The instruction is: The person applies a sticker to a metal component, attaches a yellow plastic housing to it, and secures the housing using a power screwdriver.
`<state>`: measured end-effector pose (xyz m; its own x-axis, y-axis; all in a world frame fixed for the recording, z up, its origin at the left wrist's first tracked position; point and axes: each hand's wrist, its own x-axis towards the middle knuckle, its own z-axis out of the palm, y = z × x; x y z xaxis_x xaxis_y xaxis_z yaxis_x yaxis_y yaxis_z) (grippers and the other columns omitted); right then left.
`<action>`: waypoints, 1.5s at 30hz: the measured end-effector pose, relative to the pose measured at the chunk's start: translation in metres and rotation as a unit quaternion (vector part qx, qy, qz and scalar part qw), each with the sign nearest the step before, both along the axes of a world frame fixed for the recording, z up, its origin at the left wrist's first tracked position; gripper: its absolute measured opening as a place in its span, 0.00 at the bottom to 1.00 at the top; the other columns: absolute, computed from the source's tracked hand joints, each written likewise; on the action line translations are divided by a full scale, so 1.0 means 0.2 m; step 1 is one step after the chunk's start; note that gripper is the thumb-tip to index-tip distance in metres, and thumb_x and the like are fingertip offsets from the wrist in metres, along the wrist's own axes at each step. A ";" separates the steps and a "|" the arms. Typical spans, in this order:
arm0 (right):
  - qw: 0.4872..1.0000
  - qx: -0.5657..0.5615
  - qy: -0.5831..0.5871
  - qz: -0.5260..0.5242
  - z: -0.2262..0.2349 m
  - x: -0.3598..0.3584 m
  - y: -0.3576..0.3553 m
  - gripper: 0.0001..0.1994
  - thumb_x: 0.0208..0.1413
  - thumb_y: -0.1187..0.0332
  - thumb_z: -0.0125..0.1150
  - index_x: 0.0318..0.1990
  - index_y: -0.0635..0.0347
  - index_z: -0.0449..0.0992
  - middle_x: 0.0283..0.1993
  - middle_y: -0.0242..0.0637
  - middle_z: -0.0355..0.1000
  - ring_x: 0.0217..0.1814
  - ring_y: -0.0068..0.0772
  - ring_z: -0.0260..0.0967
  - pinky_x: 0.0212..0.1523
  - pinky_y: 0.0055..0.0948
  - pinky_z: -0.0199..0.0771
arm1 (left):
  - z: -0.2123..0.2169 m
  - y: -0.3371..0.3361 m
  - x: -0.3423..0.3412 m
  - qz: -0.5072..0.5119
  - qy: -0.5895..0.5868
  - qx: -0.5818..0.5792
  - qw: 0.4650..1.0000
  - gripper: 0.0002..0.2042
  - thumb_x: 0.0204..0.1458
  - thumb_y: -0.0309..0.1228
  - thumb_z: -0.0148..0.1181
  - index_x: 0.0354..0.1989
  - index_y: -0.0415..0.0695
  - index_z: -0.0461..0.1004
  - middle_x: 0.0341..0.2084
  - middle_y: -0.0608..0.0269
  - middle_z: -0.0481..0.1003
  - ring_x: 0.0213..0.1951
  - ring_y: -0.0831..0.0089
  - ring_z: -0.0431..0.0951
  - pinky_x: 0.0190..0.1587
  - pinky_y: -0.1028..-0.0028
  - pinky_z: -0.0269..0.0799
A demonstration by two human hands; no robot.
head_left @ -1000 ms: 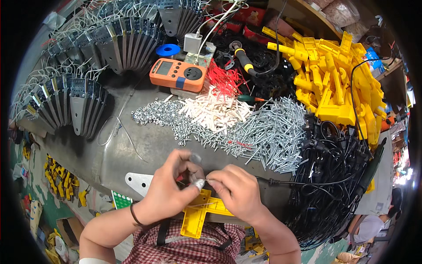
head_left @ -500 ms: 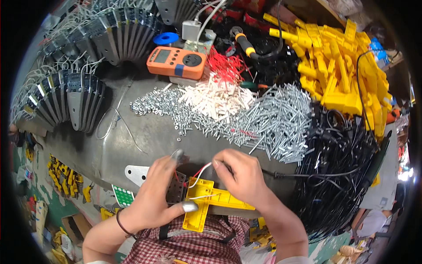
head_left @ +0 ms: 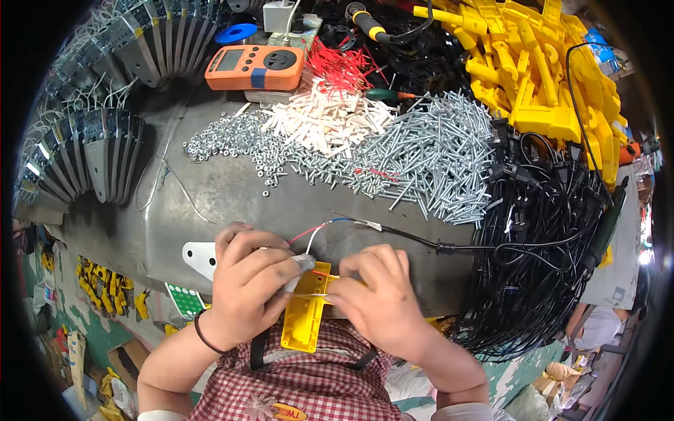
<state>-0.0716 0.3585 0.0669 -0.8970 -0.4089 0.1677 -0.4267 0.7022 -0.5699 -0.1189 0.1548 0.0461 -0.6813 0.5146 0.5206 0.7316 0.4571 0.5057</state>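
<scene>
My left hand [head_left: 251, 284] is closed at the near edge of the table, wrapped finger ends over a yellow plastic housing half [head_left: 300, 328]. My right hand [head_left: 375, 298] pinches a thin white wire [head_left: 310, 295] that stretches across the housing to my left fingertips. Under my left hand a grey metal plate [head_left: 199, 259] with holes sticks out to the left. Just beyond the hands lies a black power cord [head_left: 414, 237], its end split into red, blue and white wires running toward the housing. My left hand hides where they join.
Heaps of screws [head_left: 439, 154], nuts [head_left: 225, 137] and white sleeves [head_left: 326, 123] cover the table's middle. Behind stands an orange meter [head_left: 254, 68]. Yellow housings [head_left: 533, 77] and black cords [head_left: 533, 281] fill the right; fanned metal plates [head_left: 98, 154] stand left.
My right hand has let go of the red and white wires and moved down to the thin white wire. My left fingers have closed over the housing. The whole view has shifted slightly.
</scene>
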 end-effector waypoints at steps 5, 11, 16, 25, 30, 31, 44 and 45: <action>0.999 -0.010 -0.037 -0.026 0.01 0.00 -0.03 0.06 0.46 0.68 0.62 0.32 0.55 0.73 0.37 0.30 0.64 0.44 0.34 0.60 0.43 0.36 0.55 | 0.01 0.00 0.00 -0.008 0.017 -0.019 1.000 0.15 0.31 0.25 0.64 0.33 0.46 0.75 0.29 0.67 0.73 0.38 0.67 0.73 0.44 0.57 0.61; 1.000 -0.016 -0.016 0.000 0.01 -0.01 -0.02 0.06 0.46 0.69 0.63 0.32 0.56 0.73 0.33 0.30 0.65 0.40 0.34 0.61 0.42 0.35 0.55 | -0.01 -0.01 0.01 -0.015 0.008 -0.014 1.000 0.16 0.31 0.26 0.65 0.34 0.48 0.75 0.30 0.69 0.73 0.39 0.68 0.73 0.47 0.57 0.60; 0.995 -0.057 -0.059 -0.062 0.04 -0.02 0.00 0.06 0.45 0.71 0.64 0.32 0.58 0.75 0.32 0.33 0.68 0.38 0.36 0.64 0.42 0.33 0.59 | 0.00 0.00 0.01 -0.028 0.019 -0.017 0.999 0.15 0.32 0.26 0.65 0.33 0.49 0.75 0.29 0.71 0.73 0.40 0.70 0.73 0.50 0.56 0.58; 0.974 -0.160 -0.147 -0.063 0.06 -0.05 0.00 0.05 0.49 0.70 0.62 0.33 0.61 0.74 0.31 0.36 0.67 0.37 0.38 0.66 0.40 0.33 0.64 | 0.04 0.03 0.06 -0.008 0.054 -0.043 0.998 0.13 0.33 0.32 0.66 0.31 0.50 0.75 0.27 0.73 0.73 0.37 0.72 0.74 0.49 0.57 0.56; 0.965 -0.201 -0.151 -0.071 0.03 -0.15 0.07 0.09 0.50 0.71 0.61 0.39 0.62 0.77 0.33 0.38 0.69 0.38 0.40 0.67 0.41 0.31 0.68 | 0.03 0.05 0.04 0.003 0.053 -0.021 0.998 0.13 0.31 0.31 0.68 0.29 0.48 0.75 0.26 0.73 0.74 0.35 0.70 0.73 0.44 0.59 0.56; 0.965 -0.203 -0.153 -0.070 0.01 -0.20 0.06 0.09 0.50 0.71 0.61 0.39 0.62 0.77 0.33 0.38 0.69 0.38 0.40 0.67 0.41 0.31 0.68 | 0.04 0.05 0.03 0.010 0.037 -0.025 0.999 0.12 0.33 0.32 0.68 0.29 0.49 0.75 0.26 0.73 0.74 0.35 0.71 0.73 0.44 0.60 0.56; 0.961 -0.210 -0.133 -0.125 0.05 -0.10 0.01 0.07 0.49 0.75 0.63 0.37 0.62 0.77 0.31 0.36 0.71 0.29 0.29 0.70 0.32 0.24 0.70 | 0.06 0.04 0.00 0.008 -0.130 0.006 0.991 0.08 0.36 0.26 0.64 0.28 0.49 0.75 0.27 0.73 0.75 0.37 0.70 0.71 0.44 0.63 0.54; 0.959 -0.200 -0.166 -0.114 0.06 -0.09 0.00 0.07 0.50 0.75 0.63 0.38 0.62 0.77 0.31 0.35 0.71 0.29 0.27 0.70 0.31 0.24 0.70 | 0.06 0.04 0.00 0.007 -0.131 0.005 0.991 0.08 0.36 0.26 0.64 0.28 0.49 0.75 0.27 0.73 0.75 0.37 0.70 0.71 0.44 0.63 0.54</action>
